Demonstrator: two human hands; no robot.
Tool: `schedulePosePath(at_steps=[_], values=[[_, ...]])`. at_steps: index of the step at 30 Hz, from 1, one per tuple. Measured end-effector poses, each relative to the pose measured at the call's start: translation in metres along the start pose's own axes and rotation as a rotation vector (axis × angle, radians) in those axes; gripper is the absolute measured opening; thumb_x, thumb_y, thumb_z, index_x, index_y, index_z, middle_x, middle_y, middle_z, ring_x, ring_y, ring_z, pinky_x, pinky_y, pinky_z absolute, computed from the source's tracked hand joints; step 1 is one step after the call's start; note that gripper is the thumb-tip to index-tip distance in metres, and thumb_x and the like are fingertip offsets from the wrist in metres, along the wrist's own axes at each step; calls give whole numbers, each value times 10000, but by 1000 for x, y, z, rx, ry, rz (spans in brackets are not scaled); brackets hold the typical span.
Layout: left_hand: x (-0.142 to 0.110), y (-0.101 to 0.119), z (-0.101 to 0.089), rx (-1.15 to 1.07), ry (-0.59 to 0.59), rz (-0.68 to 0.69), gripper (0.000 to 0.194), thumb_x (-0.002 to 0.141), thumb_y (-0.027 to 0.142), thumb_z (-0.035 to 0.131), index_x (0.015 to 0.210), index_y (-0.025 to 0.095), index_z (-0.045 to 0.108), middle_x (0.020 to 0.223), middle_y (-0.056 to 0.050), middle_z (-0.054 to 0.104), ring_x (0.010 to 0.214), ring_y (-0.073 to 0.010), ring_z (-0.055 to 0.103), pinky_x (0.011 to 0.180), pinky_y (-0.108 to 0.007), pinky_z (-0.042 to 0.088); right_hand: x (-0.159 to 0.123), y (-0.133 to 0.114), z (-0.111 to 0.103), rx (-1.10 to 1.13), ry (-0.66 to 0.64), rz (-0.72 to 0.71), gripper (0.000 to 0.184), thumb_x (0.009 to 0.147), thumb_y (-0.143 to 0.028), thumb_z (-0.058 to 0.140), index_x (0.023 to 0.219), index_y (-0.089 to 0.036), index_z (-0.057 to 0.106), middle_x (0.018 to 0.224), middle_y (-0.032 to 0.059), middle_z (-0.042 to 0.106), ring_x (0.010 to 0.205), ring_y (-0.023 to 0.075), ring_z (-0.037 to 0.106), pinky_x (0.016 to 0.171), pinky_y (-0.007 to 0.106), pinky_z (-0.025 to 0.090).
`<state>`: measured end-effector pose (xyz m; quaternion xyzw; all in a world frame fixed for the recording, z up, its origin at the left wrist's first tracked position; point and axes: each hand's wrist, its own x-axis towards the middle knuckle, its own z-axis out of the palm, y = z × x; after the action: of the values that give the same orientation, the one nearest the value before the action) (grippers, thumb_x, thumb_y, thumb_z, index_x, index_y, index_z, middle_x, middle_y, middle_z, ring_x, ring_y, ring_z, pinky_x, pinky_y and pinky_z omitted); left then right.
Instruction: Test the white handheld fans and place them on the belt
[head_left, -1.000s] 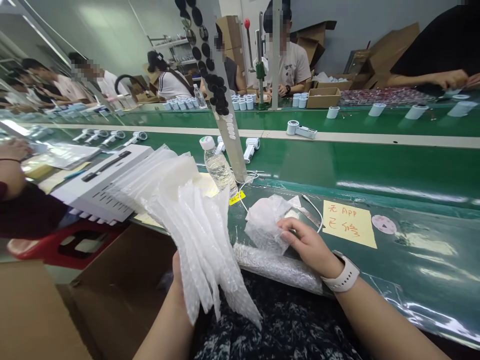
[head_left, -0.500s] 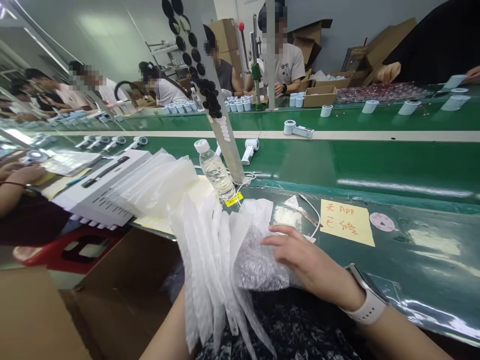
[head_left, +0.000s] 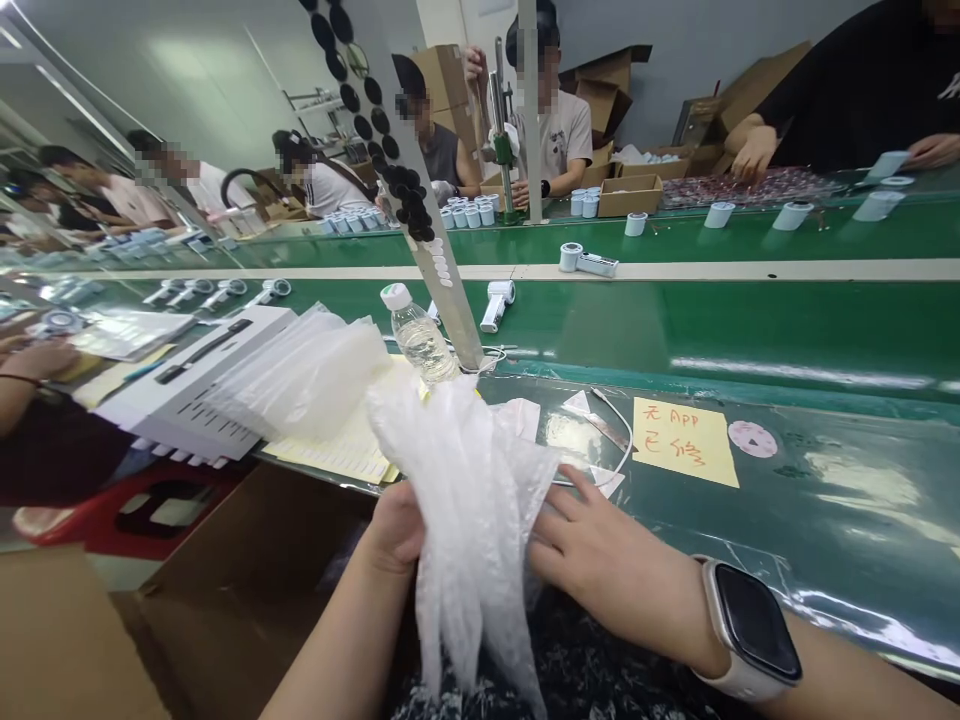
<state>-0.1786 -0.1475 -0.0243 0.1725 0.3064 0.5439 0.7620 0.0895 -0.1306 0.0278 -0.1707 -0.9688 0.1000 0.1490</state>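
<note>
A bunch of translucent white bubble-wrap bags [head_left: 472,520] hangs in front of me, its lower ends drooping over my lap. My left hand [head_left: 401,525] grips the bunch from the left side, with its fingers mostly hidden behind the plastic. At the right edge, my right hand [head_left: 581,545] has its fingers bent against the bags, and the fingertips are partly covered. More flat plastic bags [head_left: 315,375] lie to the left, on yellow sheets [head_left: 337,455].
Behind the bags stands a water bottle [head_left: 420,335], near a slanted metal post [head_left: 454,290]. A white cable [head_left: 626,440] and a yellow note [head_left: 684,440] lie on the bench. Handheld white devices [head_left: 499,303] rest on the green conveyor [head_left: 712,325]. Several people work nearby; an open cardboard box [head_left: 247,560] is below left.
The bags have swung up and right, and my left hand has come into view beside them. My right hand has turned, its fingers now at the bags' right edge. The view has shifted slightly.
</note>
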Motion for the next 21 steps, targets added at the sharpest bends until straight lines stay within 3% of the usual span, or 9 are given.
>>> schedulePosePath(at_steps=[3,7,9,13,17,19,21], values=[[2,-2,7,58,45,-39,237,702,152,664,906,84,763,877,-104,778,823,-282,736,770,-368,589,3,-3,-2,294,64,55,142,913,-101,557,958,-214,630,1124,87,691,1127,261,596,1048,492,450],[2,-1,21,122,155,42,245,590,153,690,815,126,783,804,-60,782,757,-245,726,749,-323,580,8,12,2,637,281,529,99,904,-187,517,958,-212,596,1014,74,681,943,231,629,837,402,541],[2,-1,31,188,157,44,274,547,131,680,799,144,787,826,-58,785,788,-264,724,768,-343,571,13,21,6,745,332,672,115,867,-238,548,961,-207,605,982,79,684,898,249,638,799,416,548],[-1,-10,50,312,192,38,310,501,98,690,788,156,792,837,-73,784,878,-302,716,857,-387,536,26,23,14,1031,340,550,176,837,-290,600,980,-218,672,1044,82,721,987,279,662,902,429,530],[-8,-15,55,322,273,121,353,477,111,731,821,158,792,856,-79,785,905,-297,710,887,-387,525,30,18,27,1152,442,614,223,831,-348,647,1014,-223,675,1048,93,728,1003,291,661,876,414,538],[-16,-3,52,330,328,170,359,463,107,735,817,145,782,854,-87,783,879,-300,711,869,-395,538,28,20,35,1197,389,617,281,817,-394,668,1035,-217,651,999,91,719,956,279,662,838,401,543],[-22,24,46,341,427,249,335,470,118,737,804,138,766,826,-85,776,818,-294,711,826,-397,560,26,25,42,1228,319,631,317,838,-429,635,1069,-214,612,952,74,692,862,239,661,769,370,545]])
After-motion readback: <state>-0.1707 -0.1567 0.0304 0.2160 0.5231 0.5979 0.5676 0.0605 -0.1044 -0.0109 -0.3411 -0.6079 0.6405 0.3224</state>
